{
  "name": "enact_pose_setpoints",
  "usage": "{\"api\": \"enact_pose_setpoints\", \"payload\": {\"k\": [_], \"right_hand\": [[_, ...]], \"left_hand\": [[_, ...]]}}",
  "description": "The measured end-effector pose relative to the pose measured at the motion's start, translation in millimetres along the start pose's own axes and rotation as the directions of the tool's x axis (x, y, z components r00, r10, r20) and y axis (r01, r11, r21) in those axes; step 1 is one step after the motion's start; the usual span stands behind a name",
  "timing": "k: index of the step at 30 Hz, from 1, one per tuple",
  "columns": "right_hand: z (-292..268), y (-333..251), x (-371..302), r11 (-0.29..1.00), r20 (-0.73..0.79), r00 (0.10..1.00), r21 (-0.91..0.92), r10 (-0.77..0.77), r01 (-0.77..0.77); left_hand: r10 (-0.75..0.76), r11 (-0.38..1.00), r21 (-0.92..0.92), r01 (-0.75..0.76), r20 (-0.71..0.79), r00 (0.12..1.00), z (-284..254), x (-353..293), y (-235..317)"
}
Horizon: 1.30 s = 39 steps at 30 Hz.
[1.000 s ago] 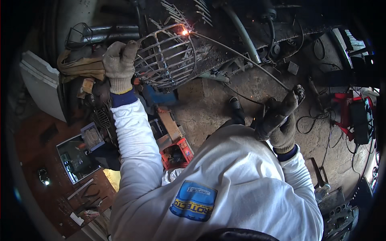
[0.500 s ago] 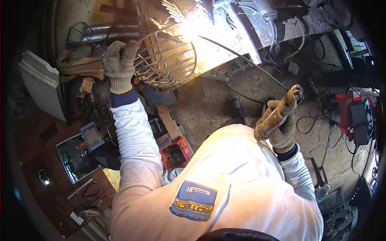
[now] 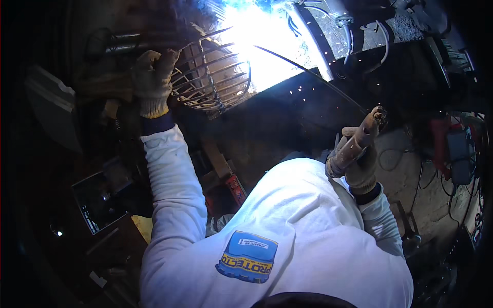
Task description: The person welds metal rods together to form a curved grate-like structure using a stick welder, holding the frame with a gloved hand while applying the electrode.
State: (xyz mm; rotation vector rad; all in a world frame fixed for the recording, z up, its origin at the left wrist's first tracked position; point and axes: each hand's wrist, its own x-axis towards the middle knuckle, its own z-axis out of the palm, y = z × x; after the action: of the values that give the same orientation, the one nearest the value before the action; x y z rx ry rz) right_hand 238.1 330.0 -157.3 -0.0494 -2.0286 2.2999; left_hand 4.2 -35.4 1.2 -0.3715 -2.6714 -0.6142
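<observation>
My gloved left hand (image 3: 155,84) is closed on the left end of a cage of bent metal rods (image 3: 209,77), which lies on its side. In my gloved right hand (image 3: 362,169) is a welding electrode holder (image 3: 358,142), gripped round its worn brown handle. From its jaw a long thin welding electrode (image 3: 314,77) slants up and left. The electrode's far tip and the cage's upper right part are lost in a blinding white-blue welding arc (image 3: 259,38).
Clamps and cables lie by a bright bench edge (image 3: 317,49) at the upper right. A red and dark machine (image 3: 458,154) stands on the floor at the right. At the left are a pale slab (image 3: 51,102) and a dark glass pane (image 3: 100,200). Sparks fly over the floor.
The arc has grown brighter and bluer, and the surroundings look much darker. Sparks now scatter near the electrode. Both hands have hardly moved.
</observation>
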Motion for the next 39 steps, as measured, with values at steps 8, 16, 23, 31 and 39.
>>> {"api": "enact_pose_setpoints", "payload": {"k": [8, 16, 23, 31, 39], "right_hand": [[-9, 4, -5, 0.994, -0.07, 0.996, -0.092, 0.046, -0.053], [-4, -14, 0, 0.983, 0.007, 0.983, -0.01, 0.185, -0.185], [-6, -7, -3, 0.983, 0.008, 0.985, -0.059, 0.172, -0.172], [-7, -4, -3, 0.992, 0.008, 0.995, -0.072, 0.099, -0.099], [7, -5, 0, 0.999, -0.06, 0.998, 0.05, 0.024, -0.021]], "left_hand": [[0.667, 0.727, 0.284, -0.626, -0.071, 0.742, 10, 8, -59], [0.438, 0.894, 0.166, -0.415, -0.142, 0.888, 8, 1, -43], [0.132, 0.989, 0.076, -0.13, -0.019, 0.991, 2, 4, -13], [0.071, 0.997, 0.04, -0.07, -0.017, 0.997, 2, 3, -12], [0.12, 0.984, 0.125, -0.127, 0.061, 0.991, -2, 5, -12]]}}
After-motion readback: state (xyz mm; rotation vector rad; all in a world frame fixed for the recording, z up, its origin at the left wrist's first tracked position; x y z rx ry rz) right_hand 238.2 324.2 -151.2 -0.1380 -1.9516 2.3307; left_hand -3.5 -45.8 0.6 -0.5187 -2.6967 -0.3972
